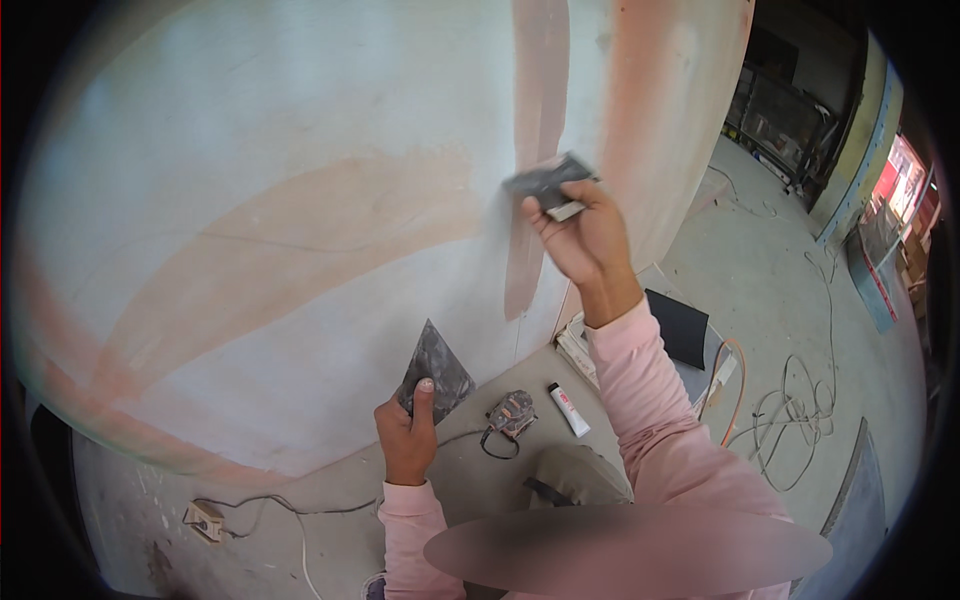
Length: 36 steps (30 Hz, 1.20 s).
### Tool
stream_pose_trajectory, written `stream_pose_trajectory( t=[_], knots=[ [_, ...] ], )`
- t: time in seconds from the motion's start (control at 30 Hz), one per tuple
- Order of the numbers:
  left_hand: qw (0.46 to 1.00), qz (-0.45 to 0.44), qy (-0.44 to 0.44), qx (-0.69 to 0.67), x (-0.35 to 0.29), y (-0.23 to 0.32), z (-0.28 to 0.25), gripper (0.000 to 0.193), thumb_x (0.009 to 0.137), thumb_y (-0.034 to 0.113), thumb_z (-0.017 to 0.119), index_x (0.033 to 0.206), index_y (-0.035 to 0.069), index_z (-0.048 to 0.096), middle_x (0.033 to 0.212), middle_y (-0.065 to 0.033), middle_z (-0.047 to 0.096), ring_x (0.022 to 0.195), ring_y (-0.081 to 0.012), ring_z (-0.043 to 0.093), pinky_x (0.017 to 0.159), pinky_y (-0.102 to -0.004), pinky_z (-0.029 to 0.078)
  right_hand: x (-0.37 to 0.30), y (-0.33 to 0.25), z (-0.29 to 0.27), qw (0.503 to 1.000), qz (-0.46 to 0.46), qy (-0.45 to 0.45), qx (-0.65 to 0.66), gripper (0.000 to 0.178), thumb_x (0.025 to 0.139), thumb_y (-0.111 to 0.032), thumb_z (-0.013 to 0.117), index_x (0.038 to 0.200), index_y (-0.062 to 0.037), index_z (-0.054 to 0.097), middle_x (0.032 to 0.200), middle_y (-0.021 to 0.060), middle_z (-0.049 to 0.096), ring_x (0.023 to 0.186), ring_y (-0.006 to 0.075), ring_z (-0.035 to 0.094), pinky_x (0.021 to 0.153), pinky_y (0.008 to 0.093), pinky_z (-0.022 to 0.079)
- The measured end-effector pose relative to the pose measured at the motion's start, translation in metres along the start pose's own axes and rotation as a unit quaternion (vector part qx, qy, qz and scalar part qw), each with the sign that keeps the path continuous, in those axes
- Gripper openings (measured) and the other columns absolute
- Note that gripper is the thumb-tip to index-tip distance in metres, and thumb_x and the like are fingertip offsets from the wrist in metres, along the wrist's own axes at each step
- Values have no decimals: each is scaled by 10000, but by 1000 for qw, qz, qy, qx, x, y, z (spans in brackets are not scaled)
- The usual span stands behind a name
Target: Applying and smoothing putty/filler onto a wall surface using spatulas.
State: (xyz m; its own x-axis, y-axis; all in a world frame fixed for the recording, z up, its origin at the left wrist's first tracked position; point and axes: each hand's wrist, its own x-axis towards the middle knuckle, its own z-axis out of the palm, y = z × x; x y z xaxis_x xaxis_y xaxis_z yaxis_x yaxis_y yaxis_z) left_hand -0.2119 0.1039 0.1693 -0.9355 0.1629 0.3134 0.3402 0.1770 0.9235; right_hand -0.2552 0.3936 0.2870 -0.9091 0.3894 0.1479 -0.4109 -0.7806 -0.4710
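A large pale panel (330, 90) stands in front of me, with a brownish-pink filler stripe (541, 80) running down it and a broad curved filler patch (290, 230) to the left. My right hand (590, 240) grips a dark putty spreader (548, 182), blurred at its edges, over the stripe; I cannot tell whether its edge touches the panel. Lower down, my left hand (407, 440) holds a dark grey, smeared putty plate (442, 365), one corner up and the thumb across its face.
On the floor below lie a dusty power sander (512, 412), a white tube (568, 410) and a beige bag (580, 478). A power socket box (205, 520) with cords sits at left. Right of my arm are a black sheet (677, 328) and a tangled cable (795, 410).
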Motion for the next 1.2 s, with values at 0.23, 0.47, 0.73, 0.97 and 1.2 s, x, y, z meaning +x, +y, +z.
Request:
stream_pose_trajectory(
  t=[0.23, 0.47, 0.73, 0.97, 1.2],
  knots=[
    [975, -72, 99, -184, 2, 5, 3, 360, 1030, 300, 574, 784, 37, 583, 695, 62, 479, 675, -64, 380, 575, -264, 305, -114, 38, -10, 850, -190, -154, -467, 546, 937, -120, 534, 1441, -20, 351, 1275, 152, 592, 1130, 281, 607, 902, 405, 509],
    [859, -202, -17, -470, -9, 25, 2, 248, 1020, 197, 566, 1115, -20, 641, 1030, -71, 696, 880, -177, 674, 801, -337, 549, -151, 67, -42, 520, -328, -473, -631, 665, 646, -10, 717, 1282, -190, 644, 1321, 83, 513, 1167, 317, 524, 974, 423, 463],
    [840, -173, -19, -514, -12, 24, -5, 275, 1012, 203, 593, 1173, -17, 627, 1115, -91, 690, 999, -195, 671, 859, -368, 557, -148, 66, -45, 562, -225, -505, -616, 657, 721, -104, 834, 1314, -161, 557, 1339, 138, 474, 1185, 377, 480, 967, 465, 440],
    [837, -138, -49, -528, -5, 14, -8, 343, 1013, 239, 606, 1238, -19, 607, 1141, -84, 683, 1013, -189, 662, 897, -360, 539, -136, 70, -61, 593, -236, -430, -638, 937, 517, 21, 869, 1348, -170, 482, 1349, 147, 437, 1189, 391, 444, 956, 441, 463],
    [839, -108, -26, -533, -14, 17, -16, 360, 1019, 268, 600, 1245, -12, 613, 1149, -68, 682, 1020, -159, 648, 913, -328, 512, -143, 48, -72, 570, -145, -327, -740, 733, 633, 110, 711, 1307, -111, 529, 1270, 156, 505, 1141, 379, 495, 982, 420, 451]
  ],
)
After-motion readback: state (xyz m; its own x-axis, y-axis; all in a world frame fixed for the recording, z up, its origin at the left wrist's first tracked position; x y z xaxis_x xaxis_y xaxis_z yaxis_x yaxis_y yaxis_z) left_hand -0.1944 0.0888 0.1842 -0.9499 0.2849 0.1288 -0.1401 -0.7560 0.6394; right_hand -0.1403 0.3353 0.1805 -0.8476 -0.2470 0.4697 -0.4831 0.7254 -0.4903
